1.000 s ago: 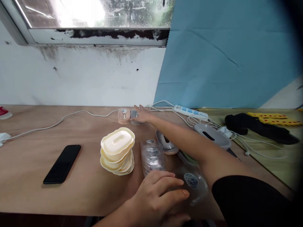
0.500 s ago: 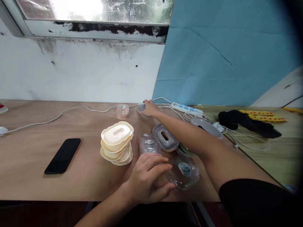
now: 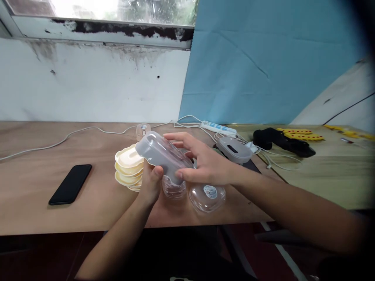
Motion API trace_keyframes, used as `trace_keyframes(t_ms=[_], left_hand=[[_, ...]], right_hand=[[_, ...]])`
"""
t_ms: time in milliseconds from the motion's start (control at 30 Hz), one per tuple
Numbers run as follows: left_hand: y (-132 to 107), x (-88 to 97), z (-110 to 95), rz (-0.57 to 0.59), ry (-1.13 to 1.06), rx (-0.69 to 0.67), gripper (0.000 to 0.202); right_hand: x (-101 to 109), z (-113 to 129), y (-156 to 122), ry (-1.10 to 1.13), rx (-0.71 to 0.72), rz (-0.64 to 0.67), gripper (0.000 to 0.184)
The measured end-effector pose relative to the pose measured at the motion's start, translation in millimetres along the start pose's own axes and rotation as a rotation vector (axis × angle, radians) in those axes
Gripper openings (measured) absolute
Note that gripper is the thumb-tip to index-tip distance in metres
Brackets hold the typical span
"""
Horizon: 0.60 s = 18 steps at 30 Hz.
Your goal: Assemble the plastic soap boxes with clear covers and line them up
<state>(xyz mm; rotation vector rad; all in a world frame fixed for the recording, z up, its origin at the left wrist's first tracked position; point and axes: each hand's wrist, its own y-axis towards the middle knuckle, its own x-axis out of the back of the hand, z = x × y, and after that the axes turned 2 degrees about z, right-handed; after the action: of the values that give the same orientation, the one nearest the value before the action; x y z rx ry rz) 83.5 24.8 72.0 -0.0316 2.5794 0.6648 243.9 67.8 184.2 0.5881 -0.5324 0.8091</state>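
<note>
Head view, sole view. Held tilted in the air above a brown, paper-like surface (image 3: pixel 88 210), between left grip (image 3: pixel 150 183) and right grip (image 3: pixel 203 160): one grey, rounded oblong shell of glossy plastic (image 3: pixel 164 152). Left grip: clamped on the shell, thumb at the near edge, other fingers mostly hidden behind. Right grip: clamped on the same shell, thumb along the near side, fingers spread over the far side.

Risks, by judgement. Could slip, if pressed unevenly against so smooth a skin. Could flex or crack at the rim, if squeezed hard; apparently thin-walled. Could knock the uneven pile just beside, if swung further left. Could land on the clear plastic below, if let go.

Materials and shapes. Pile of cream-coloured, shallow, wavy-rimmed trays (image 3: pixel 129 166): matt, thin, stacked out of line, partly covered by shell and left grip. Group of clear, rounded plastic covers (image 3: pixel 174 191): seemingly nested, shiny, edges rippled with reflections. Single clear, bulging plastic cover (image 3: pixel 199 197): bearing a round blue-and-white label. Grey oval plastic lid with dark slot (image 3: pixel 241 150): smooth, rounded, right of the right grip. Small peach-toned, round-cornered box (image 3: pixel 142 134): at the back, labelled. Black, flat, glass-faced phone (image 3: pixel 70 185): lying far left.
</note>
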Motion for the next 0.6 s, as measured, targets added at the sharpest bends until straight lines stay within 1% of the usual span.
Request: trace_keyframes(t_ms=[67, 100, 200, 267, 333, 433, 500, 600], left_hand=[[5.4, -2.7, -0.5, -0.023, 0.010, -0.048, 0.079], [8.7, -2.5, -0.5, -0.041, 0.020, -0.055, 0.077], [22.2, 2.6, -1.2, -0.093, 0.055, -0.065, 0.075], [32.6, 6.3, -3.0, -0.106, 0.082, -0.093, 0.074], [41.0, 7.8, -4.5, -0.087, 0.106, -0.134, 0.074], [45.3, 7.8, -2.2, -0.038, 0.113, -0.189, 0.076], [43.0, 9.1, 3.2, -0.037, 0.121, -0.231, 0.077], [36.6, 14.3, 12.2, -0.071, 0.159, -0.296, 0.080]], right_hand=[[-3.1, -6.9, -9.0, 0.040, 0.009, -0.033, 0.078], [-1.1, -13.1, -10.6, 0.055, 0.014, -0.073, 0.077], [15.7, -36.8, -11.4, 0.049, -0.008, -0.252, 0.073], [31.1, -54.4, -13.8, 0.027, -0.084, -0.385, 0.064], [44.8, -72.6, -18.8, 0.024, -0.183, -0.506, 0.056], [54.2, -98.1, -28.0, 0.060, -0.267, -0.645, 0.055], [51.0, -110.0, -32.3, 0.098, -0.318, -0.675, 0.055], [36.3, -115.6, -33.7, 0.106, -0.377, -0.635, 0.053]])
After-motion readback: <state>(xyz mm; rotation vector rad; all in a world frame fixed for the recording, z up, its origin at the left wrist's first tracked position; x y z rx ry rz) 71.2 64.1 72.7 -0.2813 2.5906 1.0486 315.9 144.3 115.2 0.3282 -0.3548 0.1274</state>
